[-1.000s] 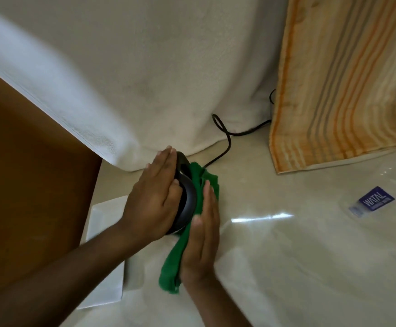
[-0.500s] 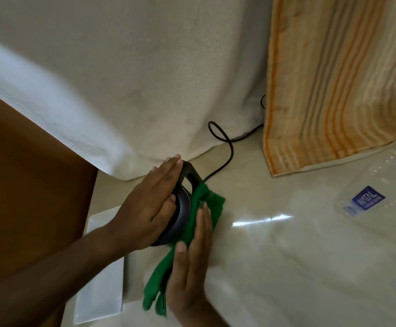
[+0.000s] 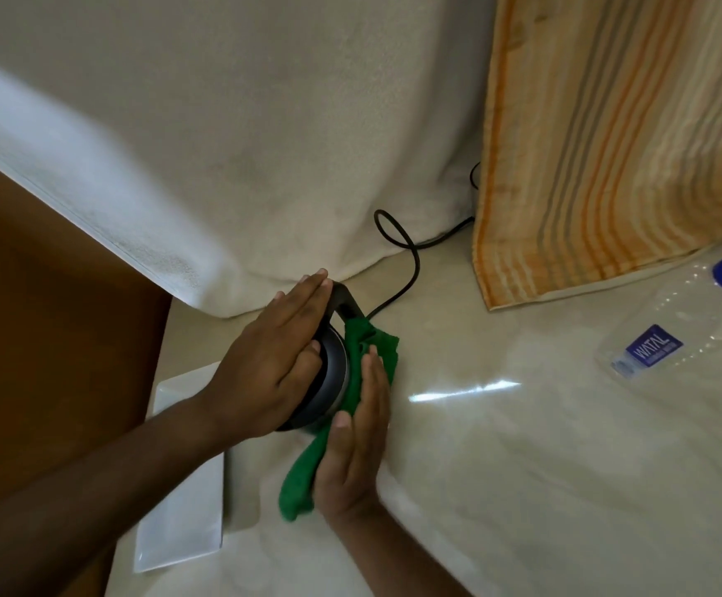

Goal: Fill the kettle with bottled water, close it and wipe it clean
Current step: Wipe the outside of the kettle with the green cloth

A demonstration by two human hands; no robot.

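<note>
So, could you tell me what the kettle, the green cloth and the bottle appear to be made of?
Kettle: the body looks like brushed metal, going by its dull grey sheen; the handle seems matte black plastic. Green cloth: soft woven or microfibre fabric, since it folds limply under the right hand. Bottle: clear thin plastic with ridges, a blue cap and a printed label.

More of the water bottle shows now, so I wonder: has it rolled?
No. The water bottle lies as far from the striped towel's corner as before; only the view shifted.
</note>
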